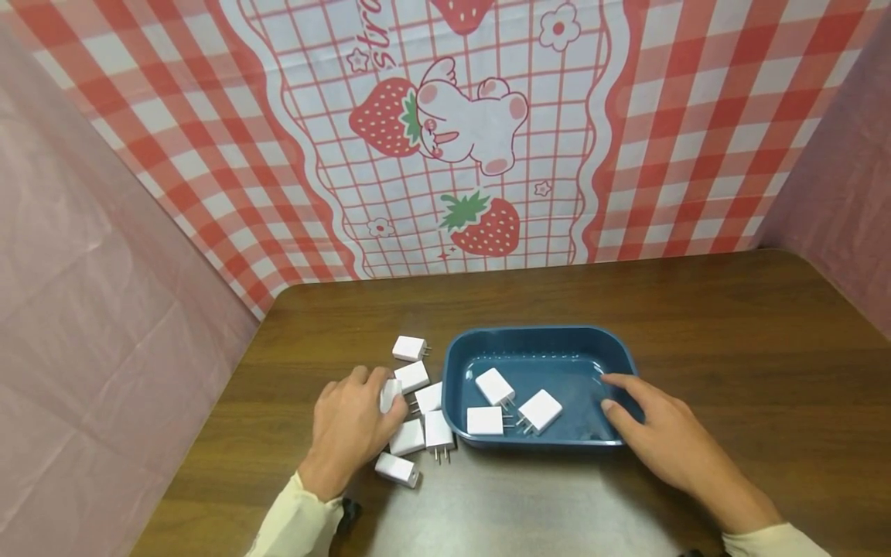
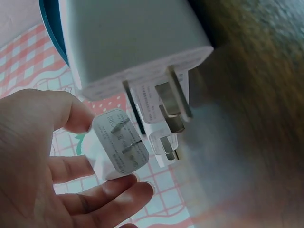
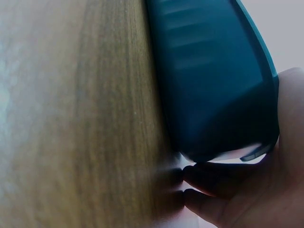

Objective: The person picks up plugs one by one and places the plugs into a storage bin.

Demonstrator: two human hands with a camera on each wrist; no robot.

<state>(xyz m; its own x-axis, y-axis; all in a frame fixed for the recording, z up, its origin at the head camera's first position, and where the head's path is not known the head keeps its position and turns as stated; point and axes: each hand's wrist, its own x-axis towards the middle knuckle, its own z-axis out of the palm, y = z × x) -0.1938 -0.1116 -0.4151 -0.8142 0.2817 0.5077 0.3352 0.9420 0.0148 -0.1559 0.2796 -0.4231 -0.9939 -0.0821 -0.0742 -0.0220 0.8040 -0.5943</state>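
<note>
My left hand [image 1: 351,422] pinches a white plug charger [image 2: 121,145] between thumb and fingers, its two-prong face showing in the left wrist view. Beside that hand lies a loose group of white chargers, among them one [image 1: 411,438] by the fingertips and one [image 1: 397,469] nearest my body. A dark blue tray [image 1: 539,340] stands to their right with three chargers inside, including one [image 1: 540,410] in its middle. At the tray's right end, my right hand [image 1: 668,437] holds the wall, thumb and forefinger over the rim and other fingers [image 3: 204,204] outside.
The brown wooden table [image 1: 752,371] extends beyond the tray on both sides. A red-and-white checked cloth [image 1: 696,139] with strawberries hangs behind it, and pinkish cloth [image 1: 90,309] hangs at the left. One charger [image 1: 409,348] lies farther back than the others.
</note>
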